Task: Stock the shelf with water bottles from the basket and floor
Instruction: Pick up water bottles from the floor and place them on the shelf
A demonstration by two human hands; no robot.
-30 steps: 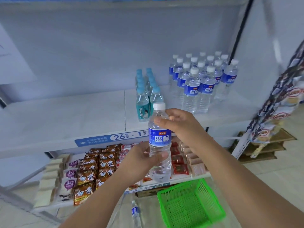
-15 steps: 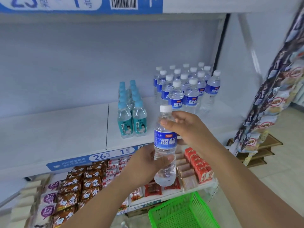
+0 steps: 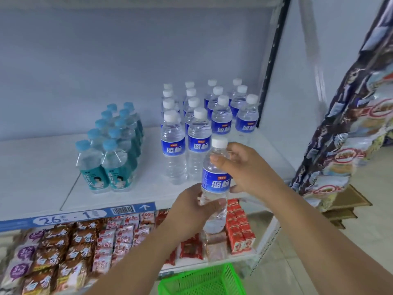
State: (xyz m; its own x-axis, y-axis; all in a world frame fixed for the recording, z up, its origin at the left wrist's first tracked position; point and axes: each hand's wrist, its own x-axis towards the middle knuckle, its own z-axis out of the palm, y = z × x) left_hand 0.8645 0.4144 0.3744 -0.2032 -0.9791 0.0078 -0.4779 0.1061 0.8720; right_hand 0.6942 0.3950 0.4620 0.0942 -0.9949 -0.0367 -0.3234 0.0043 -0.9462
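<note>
bottle (image 3: 215, 185) upright in the air, just in front of the shelf (image 3: 38, 171) edge, held between the two hands. left hand (image 3: 189, 207) grips its clear lower half, fingers curled round the side and thumb across the front below the blue label. right hand (image 3: 246, 167) pinches the shoulder just under the white cap, thumb on the near side, fingers curled behind. the bottle's base hangs lower than the shelf board.

at the right end of the shelf stand rows of the same blue-label bottles (image 3: 198, 137), upright and close together, in four columns running back to the wall. the two left columns reach nearer the front than the two right ones. the held bottle is in front of the third column. to the left, apart from them, is a block of teal bottles (image 3: 110, 158) with light blue caps, two columns wide. a blue price strip (image 3: 74, 216) marked 26 - 1 runs along the shelf edge.

lower shelf (image 3: 244, 256) carries snack packets (image 3: 63, 243) and small red boxes (image 3: 240, 228). green basket (image 3: 204, 279) sits at the bottom edge, between the arms; its inside hardly shows. bagged snacks (image 3: 350, 135) hang in strips at the right.
</note>
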